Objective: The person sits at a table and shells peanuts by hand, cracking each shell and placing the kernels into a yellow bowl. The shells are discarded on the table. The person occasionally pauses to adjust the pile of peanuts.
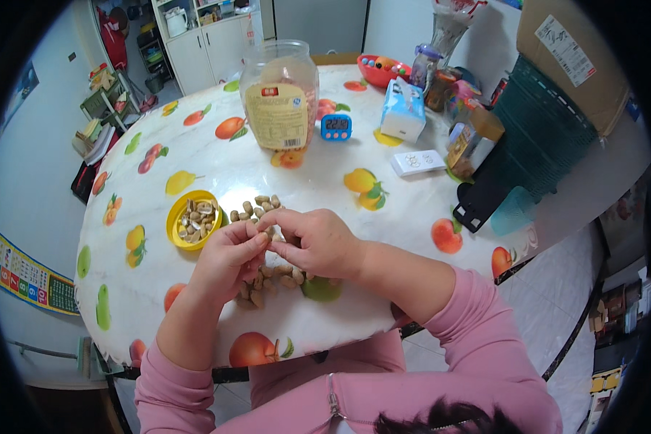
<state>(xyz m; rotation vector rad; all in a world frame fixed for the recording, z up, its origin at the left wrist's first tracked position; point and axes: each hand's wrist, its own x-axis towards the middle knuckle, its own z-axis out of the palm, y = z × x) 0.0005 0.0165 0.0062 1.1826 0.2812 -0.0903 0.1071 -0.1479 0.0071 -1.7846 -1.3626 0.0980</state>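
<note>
My left hand (230, 255) and my right hand (317, 241) meet over a pile of unshelled peanuts (257, 285) on the fruit-patterned tablecloth. Between the fingertips of both hands is a peanut (270, 234), mostly covered by the fingers. More peanuts lie just beyond the hands and on the near side of them. Left of the pile sits a round yellow lid (171, 228) holding peanut shells (196, 219). Behind the hands stands a clear plastic jar (276, 103) with a pale label and pinkish contents. A blue digital timer (336, 127) is beside the jar.
At the right are a tissue pack (404, 111), a white box (417, 162), a red bowl (371, 74) with small items, a dark green plastic basket (545, 125), a cardboard box (575, 32) and a translucent teal cup (514, 211). The table's near edge (304, 359) curves before my lap.
</note>
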